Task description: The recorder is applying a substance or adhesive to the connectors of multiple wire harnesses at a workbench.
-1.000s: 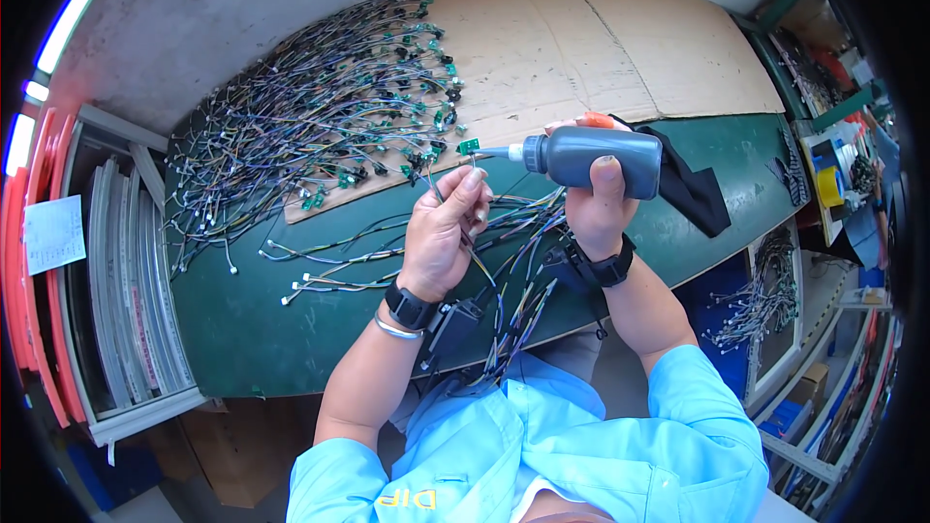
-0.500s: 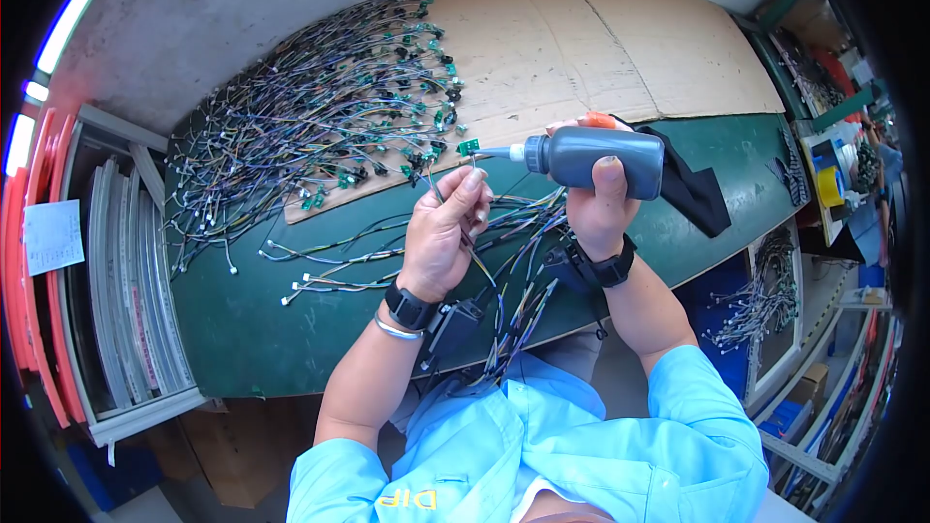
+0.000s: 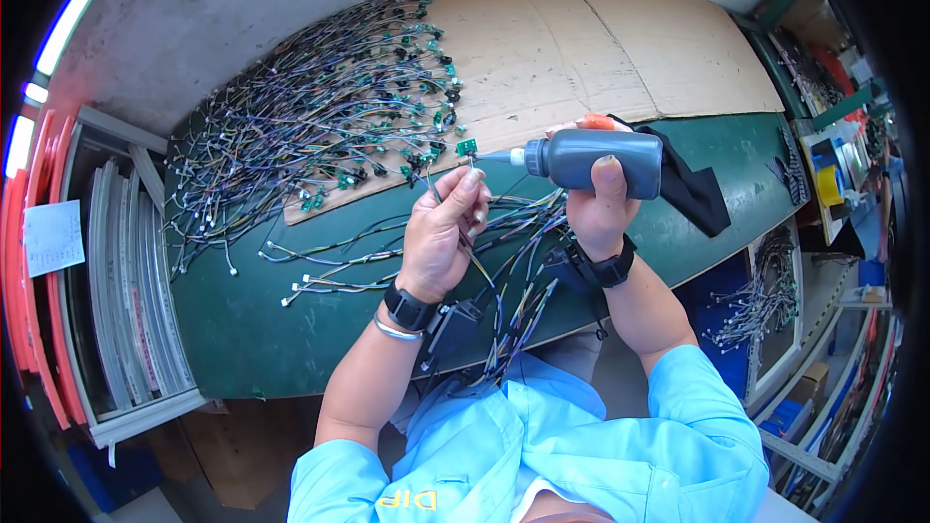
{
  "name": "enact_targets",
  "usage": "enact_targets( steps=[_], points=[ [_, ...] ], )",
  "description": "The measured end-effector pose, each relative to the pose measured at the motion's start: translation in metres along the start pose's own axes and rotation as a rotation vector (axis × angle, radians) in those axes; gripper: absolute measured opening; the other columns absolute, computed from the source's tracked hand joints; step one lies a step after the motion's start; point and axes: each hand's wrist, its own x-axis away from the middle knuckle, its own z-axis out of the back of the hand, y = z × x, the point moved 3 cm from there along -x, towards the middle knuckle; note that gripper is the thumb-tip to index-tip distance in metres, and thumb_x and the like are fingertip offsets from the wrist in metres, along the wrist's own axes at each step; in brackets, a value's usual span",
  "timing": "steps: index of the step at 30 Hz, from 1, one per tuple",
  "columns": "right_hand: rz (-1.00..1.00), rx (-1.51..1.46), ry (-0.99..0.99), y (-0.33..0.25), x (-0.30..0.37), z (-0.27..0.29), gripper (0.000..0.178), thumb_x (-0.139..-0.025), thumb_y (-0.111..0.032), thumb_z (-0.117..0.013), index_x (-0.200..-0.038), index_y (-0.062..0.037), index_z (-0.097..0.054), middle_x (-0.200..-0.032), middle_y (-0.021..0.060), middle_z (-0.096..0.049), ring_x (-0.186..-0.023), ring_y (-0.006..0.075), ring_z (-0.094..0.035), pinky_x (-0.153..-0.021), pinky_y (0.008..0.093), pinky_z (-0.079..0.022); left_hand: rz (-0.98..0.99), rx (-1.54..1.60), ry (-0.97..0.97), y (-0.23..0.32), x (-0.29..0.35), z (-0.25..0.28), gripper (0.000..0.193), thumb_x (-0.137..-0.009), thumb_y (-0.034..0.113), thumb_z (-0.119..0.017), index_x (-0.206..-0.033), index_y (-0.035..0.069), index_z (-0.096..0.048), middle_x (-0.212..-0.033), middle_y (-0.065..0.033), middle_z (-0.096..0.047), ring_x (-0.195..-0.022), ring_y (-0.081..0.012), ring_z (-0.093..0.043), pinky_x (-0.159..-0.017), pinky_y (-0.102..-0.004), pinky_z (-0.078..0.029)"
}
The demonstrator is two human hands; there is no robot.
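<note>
Right hand wraps dark squeeze bottle, fingers closed around body. Bottle lies horizontal, nozzle toward 9 o'clock, tip just beside small green board. Left hand pinches wire of board, above green table.

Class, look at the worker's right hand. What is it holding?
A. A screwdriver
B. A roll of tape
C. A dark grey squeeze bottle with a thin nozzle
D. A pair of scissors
C: the right hand grips a dark grey squeeze bottle held sideways, its thin nozzle pointing at the small green circuit board that the left hand holds up by its wire.
</note>
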Motion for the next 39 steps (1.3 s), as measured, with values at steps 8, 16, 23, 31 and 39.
enact_targets(
  steps=[8, 16, 23, 31, 39],
  points=[
    [-0.291, -0.323, 0.028, 0.002, -0.012, -0.001, 0.051, -0.082, -0.037, -0.061, -0.114, -0.0002, -0.048, -0.099, 0.0153, -0.058, -0.089, 0.0253, -0.059, -0.07, 0.0331, -0.05, 0.053, 0.091, -0.044, 0.001, -0.001, 0.002, 0.016, -0.087, 0.017, -0.058, -0.096, 0.004, -0.056, -0.075, -0.0018, -0.058, -0.06, -0.009, -0.049, -0.051, -0.0203, -0.036],
    [-0.531, -0.391, -0.033, 0.007, -0.013, -0.02, 0.047, -0.082, -0.005, -0.06, -0.125, -0.0056, -0.041, -0.11, 0.0142, -0.056, -0.093, 0.0229, -0.06, -0.081, 0.034, -0.05, 0.203, 0.239, -0.233, -0.003, 0.002, -0.001, 0.015, -0.089, 0.017, -0.054, -0.095, 0.003, -0.054, -0.073, -0.0026, -0.055, -0.059, -0.0098, -0.049, -0.052, -0.0208, -0.037],
    [-0.716, -0.452, -0.14, 0.011, -0.012, -0.025, 0.061, -0.078, 0.007, -0.059, -0.131, -0.0091, -0.035, -0.111, 0.0138, -0.056, -0.095, 0.0228, -0.06, -0.083, 0.0317, -0.05, 0.237, -0.109, -0.226, 0.004, 0.006, -0.012, 0.02, -0.093, 0.022, -0.048, -0.099, 0.004, -0.053, -0.073, -0.0024, -0.054, -0.057, -0.0081, -0.047, -0.052, -0.0197, -0.037],
    [-0.516, -0.399, 0.199, 0.028, -0.012, -0.007, 0.06, -0.077, 0.011, -0.058, -0.13, -0.0078, -0.035, -0.109, 0.0126, -0.056, -0.095, 0.0223, -0.06, -0.083, 0.0308, -0.05, 0.057, -0.414, 0.04, 0.031, 0.006, -0.036, 0.026, -0.093, 0.023, -0.05, -0.107, 0.001, -0.055, -0.078, -0.0036, -0.059, -0.059, -0.0064, -0.05, -0.053, -0.0163, -0.038],
    [-0.374, -0.393, 0.262, 0.016, -0.012, -0.006, 0.061, -0.075, 0.012, -0.06, -0.128, -0.0034, -0.034, -0.107, 0.0127, -0.056, -0.093, 0.023, -0.06, -0.079, 0.0358, -0.053, -0.204, -0.729, 0.056, 0.054, 0.007, -0.042, 0.023, -0.094, 0.017, -0.048, -0.106, -0.001, -0.057, -0.081, -0.0043, -0.063, -0.063, -0.0058, -0.054, -0.056, -0.0169, -0.042]
  ],
)
